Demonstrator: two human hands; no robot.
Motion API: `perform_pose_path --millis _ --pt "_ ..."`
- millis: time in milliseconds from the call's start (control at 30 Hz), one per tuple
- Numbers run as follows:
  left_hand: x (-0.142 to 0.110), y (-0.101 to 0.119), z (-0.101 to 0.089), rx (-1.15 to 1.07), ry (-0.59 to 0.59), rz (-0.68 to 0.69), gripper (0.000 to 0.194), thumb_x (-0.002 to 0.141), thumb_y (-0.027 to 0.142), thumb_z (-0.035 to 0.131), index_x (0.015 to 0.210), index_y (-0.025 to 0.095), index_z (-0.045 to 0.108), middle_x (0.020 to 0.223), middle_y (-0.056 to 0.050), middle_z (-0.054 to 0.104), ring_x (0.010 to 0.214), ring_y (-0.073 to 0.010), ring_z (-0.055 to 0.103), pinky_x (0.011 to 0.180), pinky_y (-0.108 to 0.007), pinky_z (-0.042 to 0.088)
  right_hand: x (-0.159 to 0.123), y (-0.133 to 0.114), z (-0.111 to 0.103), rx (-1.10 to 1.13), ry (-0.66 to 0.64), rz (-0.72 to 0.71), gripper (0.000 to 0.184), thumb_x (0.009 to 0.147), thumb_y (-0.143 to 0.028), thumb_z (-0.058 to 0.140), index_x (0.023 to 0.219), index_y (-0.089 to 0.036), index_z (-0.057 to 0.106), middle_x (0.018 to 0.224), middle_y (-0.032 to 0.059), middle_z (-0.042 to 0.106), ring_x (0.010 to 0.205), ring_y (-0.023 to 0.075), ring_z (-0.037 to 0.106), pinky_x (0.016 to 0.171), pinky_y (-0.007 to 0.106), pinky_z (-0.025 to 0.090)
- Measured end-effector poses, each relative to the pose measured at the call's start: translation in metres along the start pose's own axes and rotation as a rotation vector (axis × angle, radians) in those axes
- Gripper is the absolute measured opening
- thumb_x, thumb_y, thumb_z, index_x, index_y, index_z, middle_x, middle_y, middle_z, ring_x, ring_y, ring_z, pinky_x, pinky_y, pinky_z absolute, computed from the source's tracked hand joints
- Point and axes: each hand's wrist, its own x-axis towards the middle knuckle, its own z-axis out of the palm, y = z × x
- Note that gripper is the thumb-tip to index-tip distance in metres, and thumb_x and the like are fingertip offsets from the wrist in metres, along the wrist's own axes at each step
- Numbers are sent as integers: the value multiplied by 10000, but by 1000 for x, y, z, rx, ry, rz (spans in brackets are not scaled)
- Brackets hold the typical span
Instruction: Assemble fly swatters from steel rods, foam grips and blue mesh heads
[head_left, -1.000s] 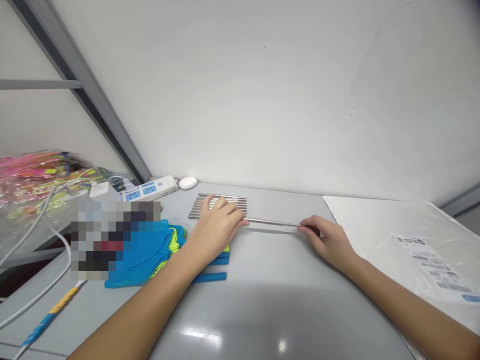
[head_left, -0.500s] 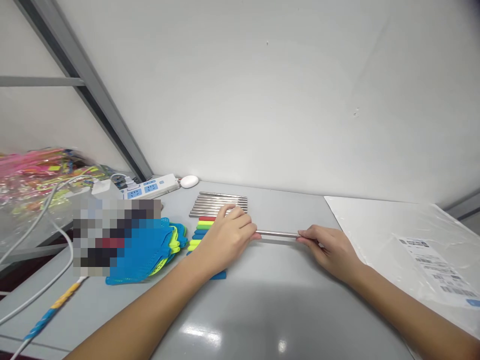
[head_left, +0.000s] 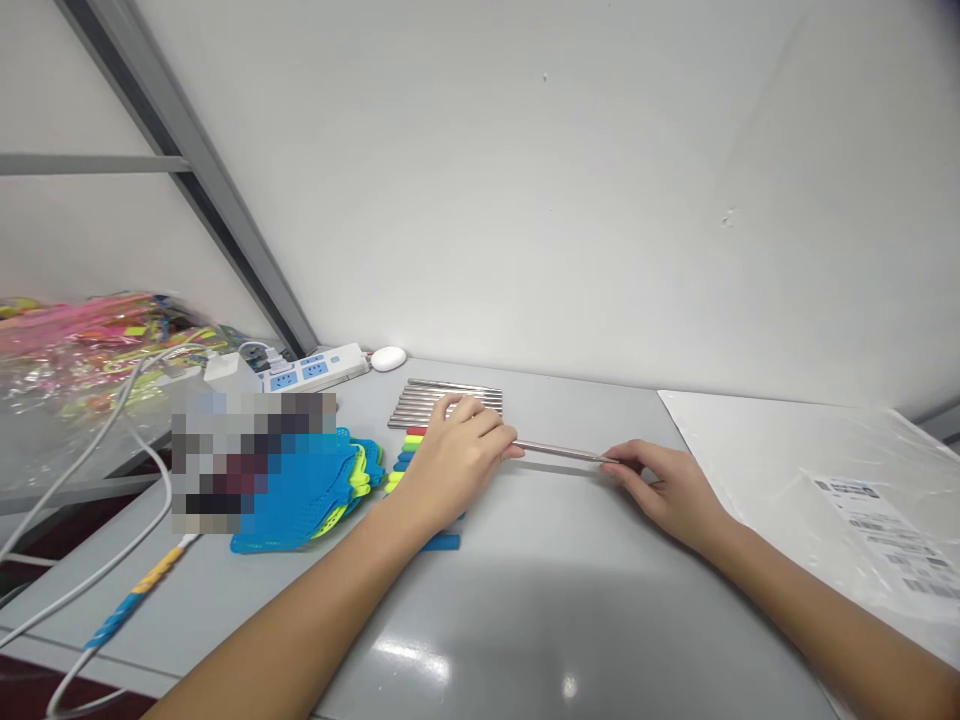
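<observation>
A thin metal rod [head_left: 561, 451] lies level just above the grey table [head_left: 525, 590], held at both ends. My left hand [head_left: 450, 460] is closed round its left end. My right hand [head_left: 667, 490] pinches its right end with fingertips. Behind my left hand a row of several more metal rods [head_left: 450, 398] lies side by side. Under and beside that hand sits a stack of coloured handle sleeves [head_left: 416, 462] in red, green, yellow and blue.
Blue and yellow mesh swatter heads [head_left: 315, 490] lie left of the sleeves. A power strip [head_left: 311, 368] and a white oval device [head_left: 388, 358] sit by the wall. White cables [head_left: 112, 560] trail at left. A plastic bag with a label [head_left: 847, 480] covers the right.
Both hands carried the single rod toward me off the row, then back a little toward the wall. My left hand's grip stays at its left end.
</observation>
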Motion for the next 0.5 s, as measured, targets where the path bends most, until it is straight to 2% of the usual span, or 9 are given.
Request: perform_pose_path --millis 133,300,400,500 --pt "-2 0 -1 -35 -2 28 238 970 317 472 855 194 641 767 -14 610 847 -180 475 910 -395 335 -2 2 0 -24 16 -45 147 935 -337 513 889 -263 631 768 -8 685 653 144 614 516 242 501" --pt "-4 2 1 -60 12 59 260 969 320 472 819 173 626 743 -8 571 818 -163 450 917 -373 342 -5 -1 -1 -44 84 -17 147 931 -344 518 901 -274 644 722 -16 671 637 152 616 551 265 499" --pt "-5 0 3 -38 -15 75 285 976 340 455 815 179 627 764 -5 572 847 -164 460 976 -401 315 -4 -1 -2 -14 3 44 165 936 -378 500 904 -281 631 743 -15 667 657 159 612 549 266 495" --pt "-6 -1 4 14 -35 49 310 980 362 437 810 187 628 790 -10 581 890 -175 475 1009 -438 290 0 -2 0 21 -151 112 200 942 -424 476 889 -280 604 774 -16 664 667 159 597 557 271 482"
